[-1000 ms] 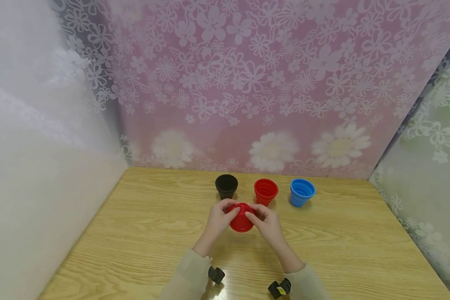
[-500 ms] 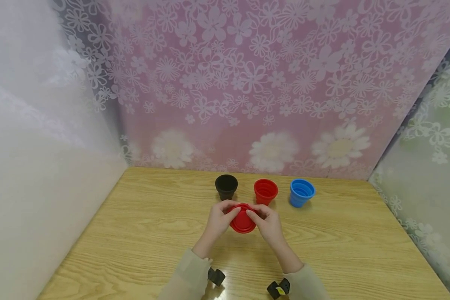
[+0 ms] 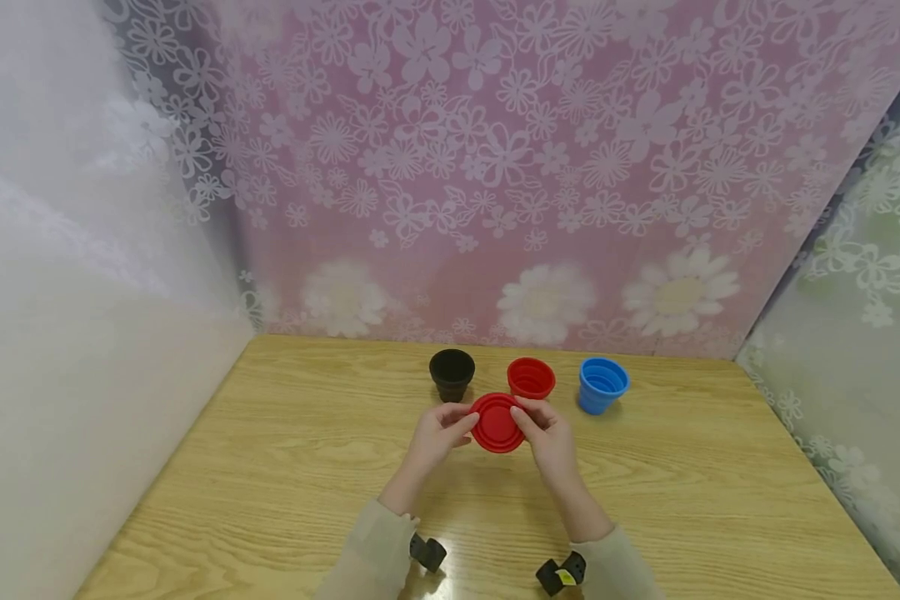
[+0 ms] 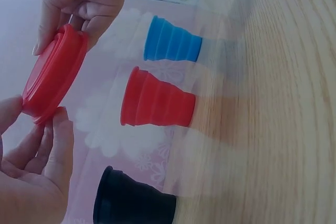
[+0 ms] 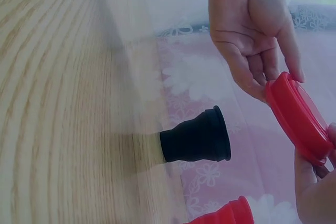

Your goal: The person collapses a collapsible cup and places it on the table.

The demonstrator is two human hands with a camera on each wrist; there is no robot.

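Observation:
A flattened red collapsible cup, a shallow ringed disc, is held up above the table between both hands. My left hand pinches its left edge between thumb and fingers. On the opposite edge, my right hand pinches it the same way. The left wrist view shows the red disc side-on, thin and tilted, with a hand at each end. Behind it stand an expanded black cup, an expanded red cup, its lower part hidden, and an expanded blue cup.
The three standing cups form a row near the back of the wooden table. A pink flowered curtain hangs behind the table, with pale sheets at both sides. Dark wrist devices sit at the sleeves.
The red cup in the hands has gone from a bulging shape to a flat disc. Both hands have shifted slightly right, and the disc is raised a little and faces the head camera.

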